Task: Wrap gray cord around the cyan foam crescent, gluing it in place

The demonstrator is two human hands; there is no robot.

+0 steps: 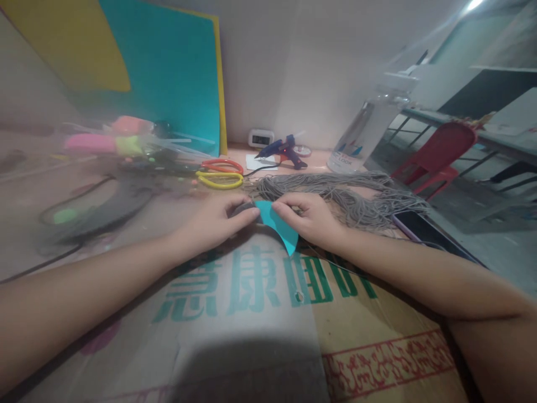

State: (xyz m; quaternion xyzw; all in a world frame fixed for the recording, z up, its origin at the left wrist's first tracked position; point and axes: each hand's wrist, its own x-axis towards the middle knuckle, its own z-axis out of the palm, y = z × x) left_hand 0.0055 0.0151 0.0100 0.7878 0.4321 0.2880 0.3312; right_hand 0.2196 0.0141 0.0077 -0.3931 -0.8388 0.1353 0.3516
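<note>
A small teal piece of craft sheet (287, 237) with a pointed lower corner is stretched between my two hands above the cardboard. My left hand (224, 219) is closed, its thumb and fingers pinching a dark grey piece (245, 207) at the left edge of the teal sheet; what that grey piece is I cannot make out. My right hand (311, 217) grips the right part of the teal sheet between thumb and bent fingers. Just beyond the hands lies a bundle of grey cord (364, 201).
Scissors (220, 173) with red and yellow handles, a blue glue gun (285, 150) and a small digital clock (260, 137) stand behind. A clear bottle (356, 137) and a phone (432, 232) are at right. Printed cardboard (251, 336) covers the table; teal sheets (168, 73) lean behind.
</note>
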